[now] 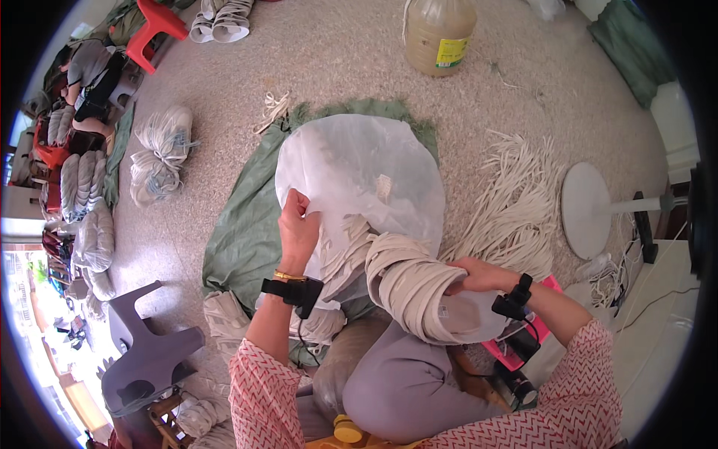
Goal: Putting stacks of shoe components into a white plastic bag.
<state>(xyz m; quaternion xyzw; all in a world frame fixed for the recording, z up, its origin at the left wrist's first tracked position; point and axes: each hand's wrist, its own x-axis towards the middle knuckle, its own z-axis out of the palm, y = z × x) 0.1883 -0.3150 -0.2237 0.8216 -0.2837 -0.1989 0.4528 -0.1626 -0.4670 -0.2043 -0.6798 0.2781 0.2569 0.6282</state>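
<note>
My left hand (pixel 297 228) is closed in a pinch on the rim of a large translucent white plastic bag (pixel 351 153), which lies spread over a green woven sheet (pixel 243 224). Across my right thigh rests a nested stack of beige shoe uppers (pixel 411 288), curved and banded, with a pale flat sole-like end. My right hand (pixel 475 275) grips this stack at its right end, the fingers partly inside the opening. Between the bag and the stack lie more beige strips (pixel 351 243). Dark bands with small devices are on both wrists.
Loose beige strips (pixel 516 202) are heaped to the right, near a white round stand base (pixel 585 211). A big jug (pixel 441 34) stands beyond the bag. At left are a grey stool (pixel 142 352) and a tied bundle (pixel 162 156); another person (pixel 90 78) sits farther off.
</note>
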